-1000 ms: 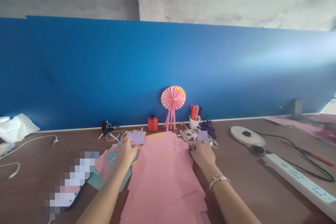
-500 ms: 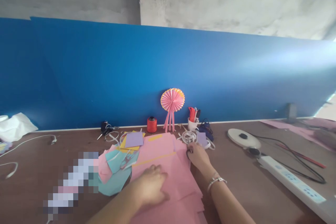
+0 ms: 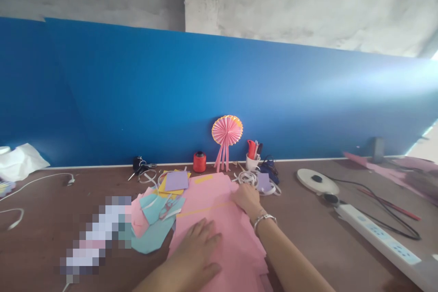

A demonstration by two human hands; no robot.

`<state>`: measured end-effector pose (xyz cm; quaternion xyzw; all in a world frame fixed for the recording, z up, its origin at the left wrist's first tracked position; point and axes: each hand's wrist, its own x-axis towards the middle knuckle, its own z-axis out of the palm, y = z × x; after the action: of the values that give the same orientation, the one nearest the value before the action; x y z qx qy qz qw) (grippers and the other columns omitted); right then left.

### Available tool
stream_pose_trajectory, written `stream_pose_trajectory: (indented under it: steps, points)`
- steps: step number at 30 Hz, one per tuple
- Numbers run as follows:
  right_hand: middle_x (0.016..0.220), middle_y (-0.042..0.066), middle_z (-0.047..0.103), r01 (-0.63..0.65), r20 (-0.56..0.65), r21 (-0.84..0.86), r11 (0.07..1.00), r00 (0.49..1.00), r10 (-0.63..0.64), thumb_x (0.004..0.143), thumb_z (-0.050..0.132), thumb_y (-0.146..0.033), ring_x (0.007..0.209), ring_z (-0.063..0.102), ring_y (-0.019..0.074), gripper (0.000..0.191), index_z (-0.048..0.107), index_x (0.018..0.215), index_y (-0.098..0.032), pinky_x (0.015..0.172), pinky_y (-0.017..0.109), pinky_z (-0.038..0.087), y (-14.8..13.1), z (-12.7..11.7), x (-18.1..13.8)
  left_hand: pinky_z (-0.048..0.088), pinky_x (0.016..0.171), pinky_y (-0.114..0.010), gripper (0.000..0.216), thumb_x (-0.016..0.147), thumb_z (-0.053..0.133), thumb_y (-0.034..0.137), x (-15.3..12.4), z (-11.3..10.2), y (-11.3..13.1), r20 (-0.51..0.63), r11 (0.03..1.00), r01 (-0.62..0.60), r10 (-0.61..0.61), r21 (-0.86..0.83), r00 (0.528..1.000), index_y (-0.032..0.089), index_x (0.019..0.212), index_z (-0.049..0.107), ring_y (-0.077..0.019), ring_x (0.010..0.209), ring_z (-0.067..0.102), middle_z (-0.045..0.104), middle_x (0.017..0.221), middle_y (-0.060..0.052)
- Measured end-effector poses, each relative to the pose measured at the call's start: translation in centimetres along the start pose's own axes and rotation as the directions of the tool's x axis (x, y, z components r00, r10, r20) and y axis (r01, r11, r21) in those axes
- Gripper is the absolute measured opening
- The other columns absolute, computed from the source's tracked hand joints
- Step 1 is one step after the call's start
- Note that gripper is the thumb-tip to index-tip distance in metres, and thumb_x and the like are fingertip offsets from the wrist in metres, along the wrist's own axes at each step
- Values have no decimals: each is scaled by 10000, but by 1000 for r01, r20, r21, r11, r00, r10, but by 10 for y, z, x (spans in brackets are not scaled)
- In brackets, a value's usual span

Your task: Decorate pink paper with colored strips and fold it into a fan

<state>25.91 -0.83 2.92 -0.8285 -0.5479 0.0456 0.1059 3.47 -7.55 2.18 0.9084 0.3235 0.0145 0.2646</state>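
Note:
A stack of pink paper sheets (image 3: 212,200) lies on the brown table (image 3: 308,232) in front of me. My left hand (image 3: 196,251) rests flat on the near part of the stack, fingers spread, holding nothing. My right hand (image 3: 246,198), with a silver bracelet on its wrist, lies on the stack's far right edge; its fingers curl over the paper, and I cannot make out whether they grip anything. A purple paper square (image 3: 176,181) sits on yellow paper beyond the stack's left corner. Teal paper scraps (image 3: 153,223) lie left of the stack.
Against the blue panel (image 3: 171,96) stand a pink paper fan (image 3: 226,131), a red thread spool (image 3: 199,162) and a cup of pens (image 3: 252,159). Coiled white cable (image 3: 247,178), a white disc (image 3: 317,181) and a power strip (image 3: 379,239) lie to the right. Scissors (image 3: 137,171) lie at back left.
My left hand let go of the purple square, then came back and down onto the pink stack. My right hand drew away from the coiled cable onto the stack's right edge.

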Motion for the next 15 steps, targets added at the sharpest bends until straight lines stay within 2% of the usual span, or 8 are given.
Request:
stream_pose_trajectory:
  steps: [5,11,15]
  points:
    - [948,210,673,-24,69,-18,1000,997,25,623,552,-142,966,610,310,343,686,933,-80,750,354,454,-1,1,14,143,1098,-498,604,808,499,482,1,7,-12,-37,996,-70,71,50,997,245,1352,384,-318,1362,136,235,1482,-95]
    - [946,207,678,-32,115,-13,999,993,33,653,550,-172,921,634,305,328,679,943,-89,718,342,468,3,4,21,180,1097,-467,553,806,525,435,0,10,-18,-72,992,-97,103,77,992,266,1321,418,-287,1348,203,282,1469,-70]
    - [983,209,667,-17,100,-7,1000,995,18,683,528,-152,954,624,294,311,671,953,-96,743,341,457,2,6,23,190,1098,-461,557,789,549,407,1,10,-16,-85,993,-93,98,67,992,261,1314,431,-293,1347,205,285,1468,-65]
